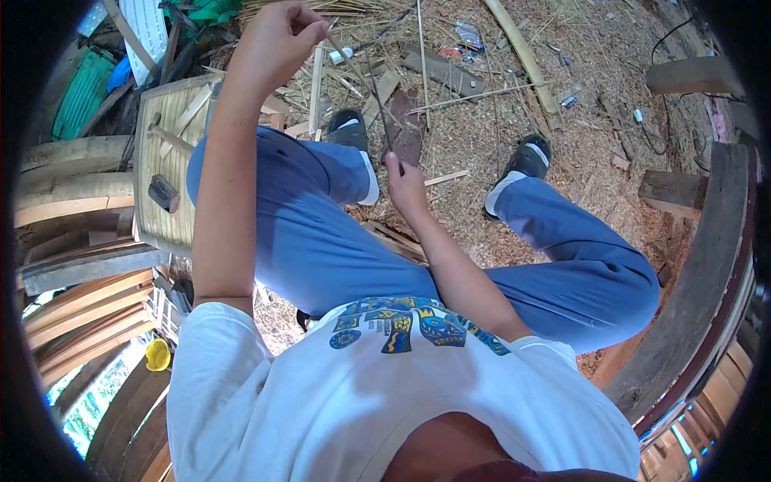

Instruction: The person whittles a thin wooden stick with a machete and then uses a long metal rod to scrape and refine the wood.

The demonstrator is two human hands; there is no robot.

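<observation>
My left hand (279,36) is raised at the top of the view and pinches the upper end of a thin bamboo strip (353,72). The strip slants down to the right toward my right hand (406,186), which sits lower, between my knees. My right hand is closed around a slim dark blade-like tool (384,120) that points up along the strip. Whether the blade touches the strip is unclear. I am seated in blue trousers (313,233) and black sandals (350,128).
Wood shavings and offcut strips cover the ground (482,120). A woven bamboo panel (165,136) with a dark object (163,193) on it stands at my left, beside stacked planks (80,265). Wooden blocks (673,193) and a heavy beam (699,273) lie on the right.
</observation>
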